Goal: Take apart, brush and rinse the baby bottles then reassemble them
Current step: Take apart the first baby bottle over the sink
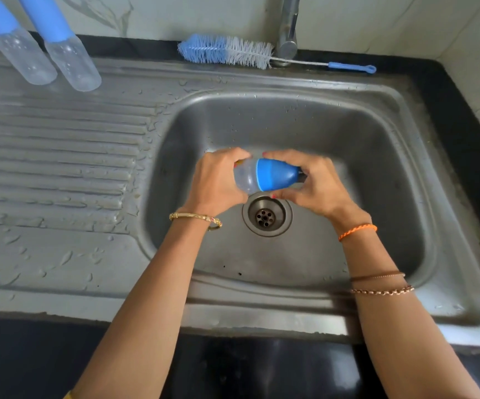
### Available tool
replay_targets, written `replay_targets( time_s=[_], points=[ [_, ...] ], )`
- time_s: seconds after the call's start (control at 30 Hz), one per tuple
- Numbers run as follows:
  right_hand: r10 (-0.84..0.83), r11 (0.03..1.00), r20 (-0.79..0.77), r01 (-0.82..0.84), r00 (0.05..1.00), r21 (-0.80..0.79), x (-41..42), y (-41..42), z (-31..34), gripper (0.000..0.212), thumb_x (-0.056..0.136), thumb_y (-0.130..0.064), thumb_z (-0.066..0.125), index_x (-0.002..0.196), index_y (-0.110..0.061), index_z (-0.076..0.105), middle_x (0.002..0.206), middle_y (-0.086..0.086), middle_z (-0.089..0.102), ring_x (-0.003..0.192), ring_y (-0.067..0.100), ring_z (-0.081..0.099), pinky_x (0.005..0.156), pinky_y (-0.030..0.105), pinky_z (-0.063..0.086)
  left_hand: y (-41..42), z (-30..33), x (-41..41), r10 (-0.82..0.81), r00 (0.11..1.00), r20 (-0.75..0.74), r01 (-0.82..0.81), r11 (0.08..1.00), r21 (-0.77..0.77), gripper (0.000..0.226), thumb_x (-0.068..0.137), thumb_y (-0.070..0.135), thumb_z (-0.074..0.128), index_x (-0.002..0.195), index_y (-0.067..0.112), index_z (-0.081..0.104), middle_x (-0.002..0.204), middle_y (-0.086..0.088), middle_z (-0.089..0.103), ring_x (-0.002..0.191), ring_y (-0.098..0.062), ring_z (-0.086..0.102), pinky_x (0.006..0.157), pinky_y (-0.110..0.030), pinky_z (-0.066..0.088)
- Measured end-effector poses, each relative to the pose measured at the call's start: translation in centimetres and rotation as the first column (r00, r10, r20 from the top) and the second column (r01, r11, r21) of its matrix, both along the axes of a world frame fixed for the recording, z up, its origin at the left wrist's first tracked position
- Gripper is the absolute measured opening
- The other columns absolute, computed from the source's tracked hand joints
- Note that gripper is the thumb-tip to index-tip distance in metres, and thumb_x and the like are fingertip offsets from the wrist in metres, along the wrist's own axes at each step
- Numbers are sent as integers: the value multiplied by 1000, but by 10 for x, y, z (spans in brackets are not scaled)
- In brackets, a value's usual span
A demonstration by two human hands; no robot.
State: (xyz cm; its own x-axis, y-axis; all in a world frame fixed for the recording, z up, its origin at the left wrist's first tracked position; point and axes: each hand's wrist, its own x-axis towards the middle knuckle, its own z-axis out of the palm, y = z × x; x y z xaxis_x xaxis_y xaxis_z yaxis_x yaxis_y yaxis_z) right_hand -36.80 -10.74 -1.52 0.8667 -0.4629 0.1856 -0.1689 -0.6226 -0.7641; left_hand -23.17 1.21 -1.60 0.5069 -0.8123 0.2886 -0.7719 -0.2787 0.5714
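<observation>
Near counter edge: a dark counter (31, 355) runs along the bottom, with the steel sink's (262, 315) front rim set into it; both forearms cross this rim.
Wrists: a gold bangle (195, 218) on the left wrist, an orange thread (358, 231) on the right wrist, and two thin brown bands (379, 283) further up the right forearm.
Basin: the drain (267, 216) sits in the basin floor, just nearer than the hands.
Left hand: the left hand (218, 180) curls round the clear body of a baby bottle (247, 178), held on its side above the drain.
Right hand: the right hand (316, 182) grips the bottle's blue cap (277, 174), fingers over the top and thumb beneath.
Drainboard: the ribbed drainboard (60, 168) to the left of the basin is wet, with beads of water.
Far left corner: two more baby bottles (49, 50) with blue tops stand side by side at the drainboard's far edge.
Far edge: a bottle brush (227, 51) with blue and white bristles lies along the sink's back rim, its wire handle passing by the base of the tap (287, 33).
Wall: pale marble tiles (175, 15) behind the counter.
</observation>
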Motion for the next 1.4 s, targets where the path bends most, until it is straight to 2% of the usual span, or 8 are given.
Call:
replay_targets(
  time_s=[0.17, 0.4, 0.6, 0.83, 0.97, 1.13, 1.23, 1.4],
  points=[
    [-55, 992, -86, 64, 995, 111, 10, -1, 5, 53, 69, -20, 82, 118, -16, 62, 107, -8, 63, 97, 7, 60, 86, 23, 50, -9, 1, 6, -44, 991, 128, 33, 996, 83, 51, 49, -4, 75, 98, 6, 65, 89, -10, 66, 80, -31, 59, 69, -30, 41],
    [47, 832, -349, 157, 936, 533, 11, 2, 14, 16, 81, -24, 71, 75, -14, 60, 64, 3, 57, 51, 6, 55, 49, 18, 50, -20, -9, 5, -127, 879, 460, 221, 963, -157, 33, 63, 11, 46, 89, 13, 64, 87, -2, 67, 90, -19, 49, 85, -30, 35],
    [-78, 995, -397, 94, 914, 21, 13, 0, 5, 31, 70, -34, 78, 82, -16, 57, 65, -5, 48, 59, 14, 45, 51, 17, 32, -21, -10, 3, -87, 942, 323, 85, 996, 21, 52, 37, -2, 74, 85, 15, 66, 73, 1, 66, 69, -28, 60, 61, -23, 37],
    [-169, 914, -352, 12, 921, -406, 20, 9, 2, 56, 78, -23, 68, 130, -20, 49, 124, -1, 56, 111, 25, 52, 78, 35, 44, -16, 2, 3, 52, 994, 101, -77, 961, 264, 55, 58, 10, 74, 110, 23, 61, 98, 1, 63, 97, -26, 55, 69, -29, 39],
    [-91, 814, -78, 29, 993, -580, 23, 15, -4, 72, 51, 2, 81, 117, -19, 64, 109, 2, 67, 94, 29, 63, 51, 36, 55, -14, 4, 11, 62, 998, -19, -51, 930, 363, 72, 50, 14, 81, 119, 23, 59, 98, -1, 65, 92, -26, 58, 73, -29, 44],
    [-103, 985, -367, 146, 925, 92, 31, 23, 5, 76, 66, -25, 82, 134, -23, 48, 109, -6, 58, 102, 17, 56, 86, 24, 41, -10, -7, 24, -133, 964, 231, 90, 978, 188, 48, 51, 8, 73, 98, 15, 63, 88, -1, 64, 90, -21, 48, 73, -27, 32],
    [60, 727, -436, 260, 898, 636, 31, 28, 13, 31, 75, -21, 75, 99, -7, 60, 81, 7, 60, 66, 15, 58, 64, 25, 49, -15, -13, 23, -196, 888, 417, 205, 978, 24, 34, 50, 18, 65, 84, 17, 59, 77, 2, 59, 90, -17, 44, 78, -28, 31],
    [-146, 901, -531, 334, 835, 278, 32, 27, 14, 23, 66, -22, 77, 79, -11, 61, 61, 1, 55, 58, 18, 55, 50, 22, 44, -15, -20, 22, -142, 896, 420, 164, 986, -17, 50, 38, -4, 70, 83, 16, 61, 77, 1, 63, 89, -19, 45, 77, -28, 31]
  ],
)
